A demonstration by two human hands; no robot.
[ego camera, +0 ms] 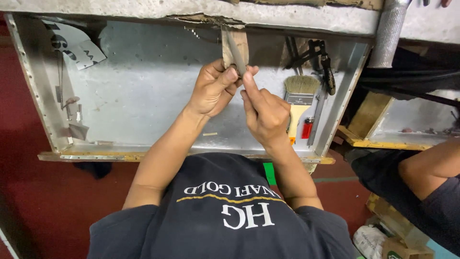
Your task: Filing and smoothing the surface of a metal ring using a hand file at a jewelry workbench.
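Observation:
Over an open metal drawer point(143, 96) my two hands meet around a worn brown strip point(235, 48), like sandpaper or cardboard, that stands upright between them. My left hand point(213, 88) pinches the strip's lower end with thumb and fingers. My right hand point(263, 112) presses its fingertips against the same strip from the right side. The strip's top reaches the grey bench edge point(268, 17) above the drawer.
In the drawer's right corner lie a flat paintbrush point(299, 98), a small red lighter point(307, 128) and dark pliers point(323, 62). Paper scraps point(79, 48) sit at its left. Another person's arm point(431, 168) is at the right, near a wooden box point(369, 115).

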